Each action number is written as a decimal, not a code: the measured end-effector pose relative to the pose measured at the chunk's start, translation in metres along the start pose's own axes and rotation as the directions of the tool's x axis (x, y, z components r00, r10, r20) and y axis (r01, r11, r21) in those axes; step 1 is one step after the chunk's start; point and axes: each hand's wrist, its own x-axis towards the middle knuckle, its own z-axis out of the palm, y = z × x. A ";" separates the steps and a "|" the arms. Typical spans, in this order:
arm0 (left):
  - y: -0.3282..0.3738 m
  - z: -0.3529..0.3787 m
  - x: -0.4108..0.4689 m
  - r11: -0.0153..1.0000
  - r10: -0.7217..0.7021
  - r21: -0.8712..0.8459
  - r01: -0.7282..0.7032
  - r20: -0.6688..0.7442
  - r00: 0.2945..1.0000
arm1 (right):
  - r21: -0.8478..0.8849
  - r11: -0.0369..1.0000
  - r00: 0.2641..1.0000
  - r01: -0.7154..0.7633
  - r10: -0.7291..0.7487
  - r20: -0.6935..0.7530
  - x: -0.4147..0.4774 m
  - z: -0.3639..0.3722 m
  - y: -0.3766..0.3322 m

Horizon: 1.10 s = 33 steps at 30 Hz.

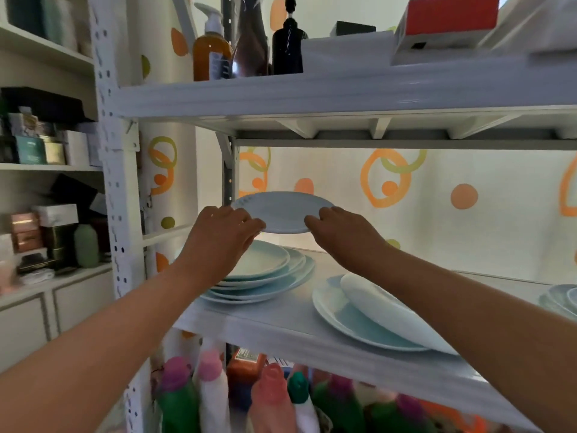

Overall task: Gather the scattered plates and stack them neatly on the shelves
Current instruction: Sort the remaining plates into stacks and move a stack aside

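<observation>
I hold a pale blue plate [282, 210] level in the air with both hands, above a stack of several pale blue plates [265, 270] on the left of the white middle shelf [274, 320]. My left hand [223, 232] grips its left rim, my right hand [340, 232] its right rim. To the right on the same shelf lies a large blue plate [346, 323] with a smaller pale plate [384, 304] leaning tilted across it. More plates [562, 300] show at the far right edge.
The upper shelf [312, 89] close overhead carries bottles [212, 51] and a red and white box [449, 23]. Coloured bottles [212, 395] fill the level below. A perforated white post [115, 182] stands left, with a cupboard of boxes [43, 145] beyond it.
</observation>
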 end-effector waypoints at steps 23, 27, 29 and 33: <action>-0.035 0.012 -0.066 0.983 -0.112 -0.104 0.150 0.308 0.945 | 0.367 0.926 0.914 -0.085 -0.074 0.398 -0.001 0.009 -0.063; -0.018 0.009 -0.057 0.925 -0.249 -0.220 0.310 0.263 0.932 | 0.409 0.907 0.903 -0.105 -0.085 0.421 -0.008 0.003 -0.057; 0.002 0.004 -0.046 0.875 -0.312 -0.318 0.366 0.208 0.927 | 0.402 0.908 0.919 -0.122 -0.050 0.392 -0.013 -0.001 -0.049; 0.055 -0.006 -0.021 0.839 -0.286 -0.452 0.304 0.109 0.952 | 0.375 0.905 0.927 -0.200 0.051 0.371 -0.032 -0.013 -0.025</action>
